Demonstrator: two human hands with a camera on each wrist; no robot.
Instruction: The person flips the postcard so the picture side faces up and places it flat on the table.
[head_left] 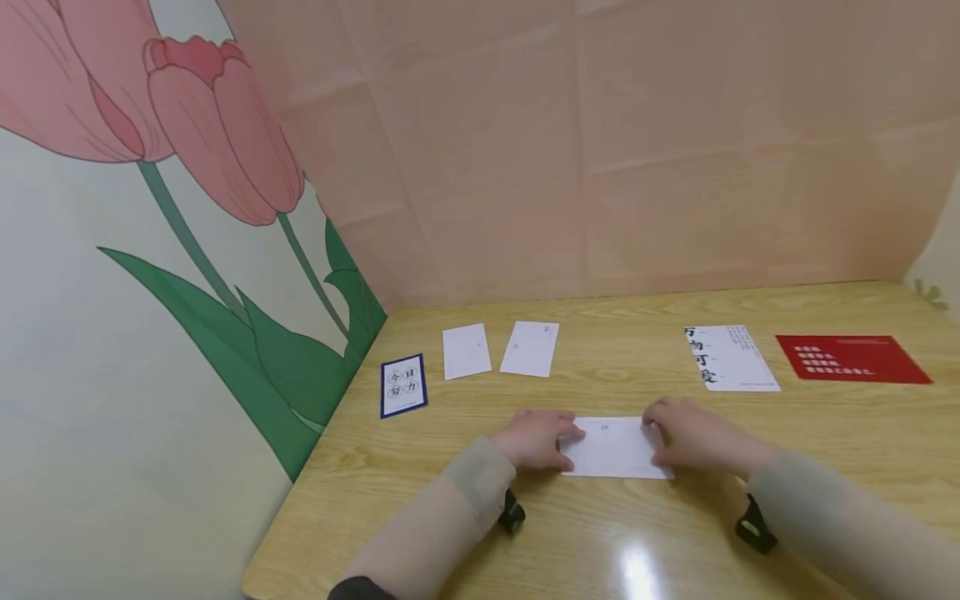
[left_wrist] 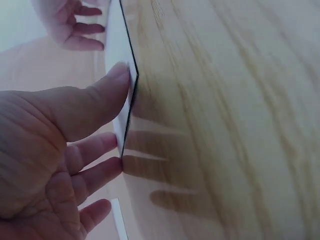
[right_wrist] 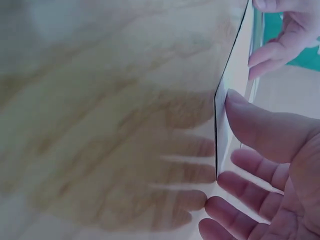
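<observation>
A white card (head_left: 615, 447) with small print near its top edge lies lengthwise on the table in front of me, between my two hands. At its left end is my left hand (head_left: 536, 438); the thumb (left_wrist: 107, 95) rests on the card close to the near corner, and fingertips touch toward the far corner. My right hand (head_left: 693, 437) is at the right end in a mirrored pose, its thumb (right_wrist: 260, 120) on the card's face and its other fingers loosely spread along the end edge. The card's dark edge line shows against the wood in both wrist views.
Behind the hands lie a blue-bordered card (head_left: 403, 386), two white cards (head_left: 467, 352) (head_left: 530, 349), a white card with black characters (head_left: 731, 358) and a red card (head_left: 852, 359). A pink cloth (head_left: 600, 150) hangs behind the wooden table (head_left: 360, 500); a tulip-painted wall (head_left: 112, 375) stands left.
</observation>
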